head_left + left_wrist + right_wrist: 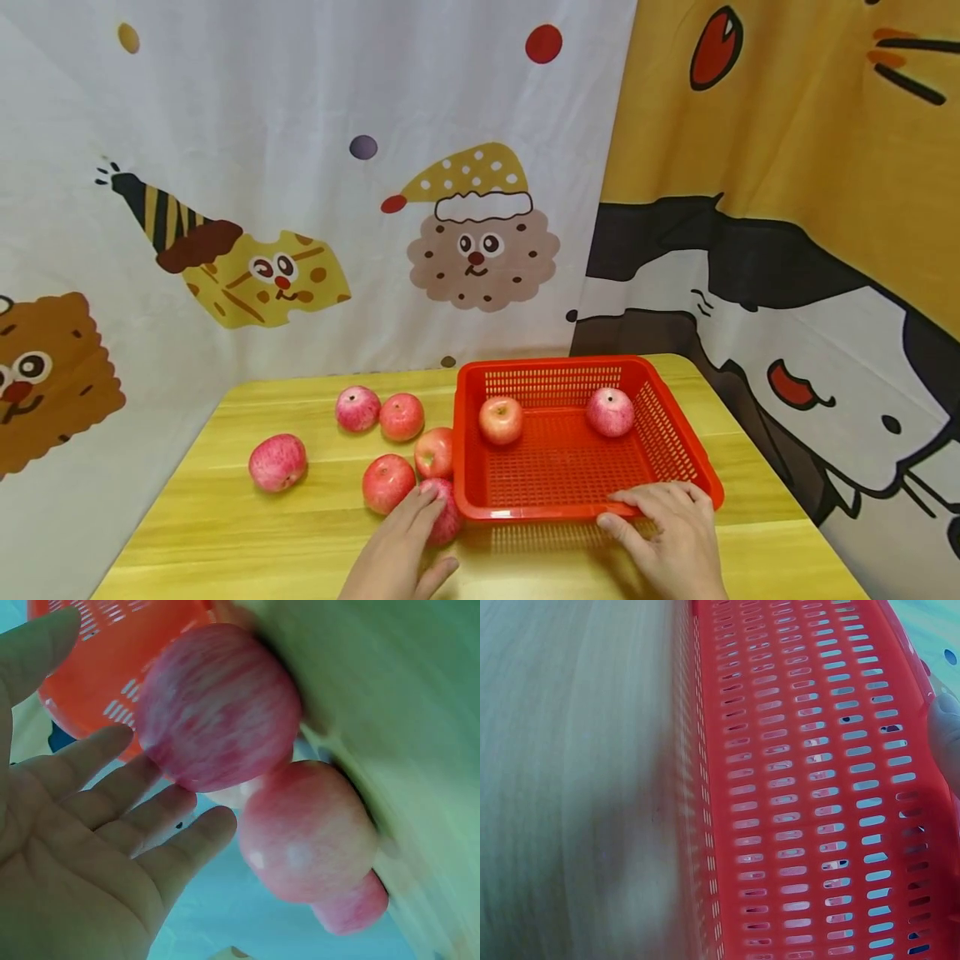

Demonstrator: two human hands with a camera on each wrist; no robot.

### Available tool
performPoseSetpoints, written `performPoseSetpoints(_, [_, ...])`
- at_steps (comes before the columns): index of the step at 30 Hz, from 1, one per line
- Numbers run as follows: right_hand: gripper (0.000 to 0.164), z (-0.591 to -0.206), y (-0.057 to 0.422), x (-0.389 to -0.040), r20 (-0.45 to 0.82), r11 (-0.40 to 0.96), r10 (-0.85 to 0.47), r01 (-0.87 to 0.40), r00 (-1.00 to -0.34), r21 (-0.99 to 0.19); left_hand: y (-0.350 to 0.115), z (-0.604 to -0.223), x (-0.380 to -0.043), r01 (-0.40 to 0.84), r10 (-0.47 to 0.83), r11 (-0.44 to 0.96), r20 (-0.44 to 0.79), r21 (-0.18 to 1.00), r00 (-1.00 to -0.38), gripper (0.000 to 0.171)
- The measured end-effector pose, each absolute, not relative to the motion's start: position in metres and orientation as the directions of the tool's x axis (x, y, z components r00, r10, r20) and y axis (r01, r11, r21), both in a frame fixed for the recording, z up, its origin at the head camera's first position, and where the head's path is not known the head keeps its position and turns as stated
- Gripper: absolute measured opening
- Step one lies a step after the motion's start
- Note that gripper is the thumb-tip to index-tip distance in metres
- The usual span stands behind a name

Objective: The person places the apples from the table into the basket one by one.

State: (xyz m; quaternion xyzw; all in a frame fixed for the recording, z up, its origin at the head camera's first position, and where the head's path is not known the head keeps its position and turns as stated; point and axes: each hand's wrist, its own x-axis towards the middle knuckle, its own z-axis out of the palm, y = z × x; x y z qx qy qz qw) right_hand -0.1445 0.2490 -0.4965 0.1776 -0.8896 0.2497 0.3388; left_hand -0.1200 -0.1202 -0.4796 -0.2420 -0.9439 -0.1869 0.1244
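A red plastic basket stands on the table, with a pale red apple and a darker pink apple inside. My right hand grips its near rim toward the right corner, fingers over the edge and thumb on the outer side. Left of the basket, my left hand reaches with extended, spread fingers to a streaked pink apple. Its fingertips are right at that apple's side, and the palm holds nothing. Beside this apple lies a lighter red apple.
Another apple sits against the basket's left side. Farther back are two apples, a pink one and a red one. A single apple lies apart at the left. Behind the wooden table hangs a printed cloth.
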Motion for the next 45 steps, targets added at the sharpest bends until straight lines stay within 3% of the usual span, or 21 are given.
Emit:
performPoseSetpoints(7, [0.03, -0.501, 0.249, -0.144, 0.689, 0.812, -0.139, -0.48, -0.711, -0.331, -0.123, -0.487, -0.122, 0.519, 0.43, 0.812, 0.329, 0.265, -0.841, 0.075])
performPoseSetpoints(15, [0.031, -0.499, 0.25, -0.145, 0.687, 0.811, -0.144, -0.482, -0.713, -0.331, -0.121, -0.487, -0.125, 0.456, 0.386, 0.834, 0.262, 0.311, -0.884, 0.083])
performPoseSetpoints(22, [0.031, -0.498, 0.25, -0.146, 0.691, 0.807, -0.146, -0.489, -0.707, -0.33, -0.118, -0.49, -0.13, 0.483, 0.413, 0.838, 0.283, 0.255, -0.866, 0.086])
performPoseSetpoints(34, [0.03, -0.498, 0.251, -0.146, 0.701, 0.805, -0.145, -0.495, -0.698, -0.327, -0.114, -0.49, -0.128, 0.47, 0.39, 0.848, 0.313, 0.245, -0.866, 0.069])
performPoseSetpoints(45, [0.031, -0.497, 0.251, -0.145, 0.693, 0.808, -0.143, -0.488, -0.707, -0.331, -0.115, -0.491, -0.123, 0.479, 0.402, 0.837, 0.295, 0.266, -0.867, 0.068])
